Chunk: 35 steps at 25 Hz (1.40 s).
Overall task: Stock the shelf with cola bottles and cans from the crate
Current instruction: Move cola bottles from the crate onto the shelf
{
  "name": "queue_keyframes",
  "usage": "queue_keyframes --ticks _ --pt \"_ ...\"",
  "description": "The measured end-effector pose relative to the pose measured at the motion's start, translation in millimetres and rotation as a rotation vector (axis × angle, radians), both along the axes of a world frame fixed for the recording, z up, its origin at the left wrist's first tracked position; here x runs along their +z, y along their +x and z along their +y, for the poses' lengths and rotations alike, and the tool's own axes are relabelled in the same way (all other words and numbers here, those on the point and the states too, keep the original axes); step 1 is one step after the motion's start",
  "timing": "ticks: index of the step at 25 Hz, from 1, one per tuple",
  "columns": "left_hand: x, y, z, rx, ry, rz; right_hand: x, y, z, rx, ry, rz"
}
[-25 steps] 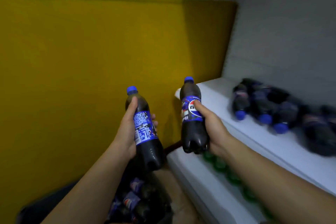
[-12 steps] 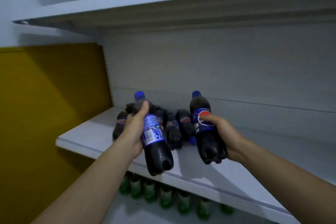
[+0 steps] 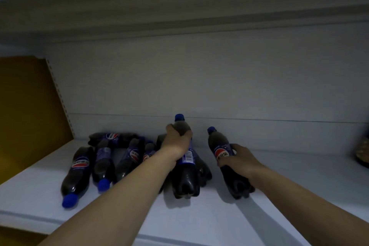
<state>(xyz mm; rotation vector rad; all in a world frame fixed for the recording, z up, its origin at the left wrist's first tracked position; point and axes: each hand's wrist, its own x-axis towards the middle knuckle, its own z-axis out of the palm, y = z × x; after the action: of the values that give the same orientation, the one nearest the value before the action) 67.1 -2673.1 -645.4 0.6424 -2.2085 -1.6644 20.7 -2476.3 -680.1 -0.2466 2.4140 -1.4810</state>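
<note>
A: Head view. The left hand (image 3: 176, 139) is gripping a cola bottle (image 3: 186, 168) round its shoulder; the right hand (image 3: 237, 159) is wrapping the label of a second bottle (image 3: 226, 161). Both bases are meeting the white shelf (image 3: 289, 181), caps leaning toward twelve o'clock.

B: Stock already there?

A: A heap of bottles (image 3: 111, 158) is lying flat at nine o'clock of the left hand, one just behind it.

B: Risks?

A: Judging by the lean, letting go early is inviting a topple, and the left bottle is crowding the loose, rollable heap.

B: Versus half a second ago?

A: Both bottles were hanging above the shelf edge; now they are landing deeper in, and the left hand is gripping higher.
</note>
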Motion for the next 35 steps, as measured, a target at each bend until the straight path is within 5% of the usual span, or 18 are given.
queue_keyframes --ticks 3,14,20,25,29,35 --pt "-13 -16 -5 -0.058 -0.304 -0.041 -14 -19 -19 0.058 0.038 0.047" --pt "-12 -43 -63 0.014 -0.436 -0.451 -29 -32 -87 0.157 0.02 0.228" --pt "-12 -41 -52 0.004 -0.142 -0.203 -22 -26 -81 0.15 0.105 0.287" --pt "-26 -31 -53 0.01 -0.307 -0.099 -12 -23 -70 0.179 0.129 0.298" --pt "-3 0 -59 0.063 -0.253 0.022 4 -15 -64 0.229 0.096 0.364" --pt "40 100 -97 0.128 -0.375 0.249 41 32 -98 0.199 -0.259 0.573"
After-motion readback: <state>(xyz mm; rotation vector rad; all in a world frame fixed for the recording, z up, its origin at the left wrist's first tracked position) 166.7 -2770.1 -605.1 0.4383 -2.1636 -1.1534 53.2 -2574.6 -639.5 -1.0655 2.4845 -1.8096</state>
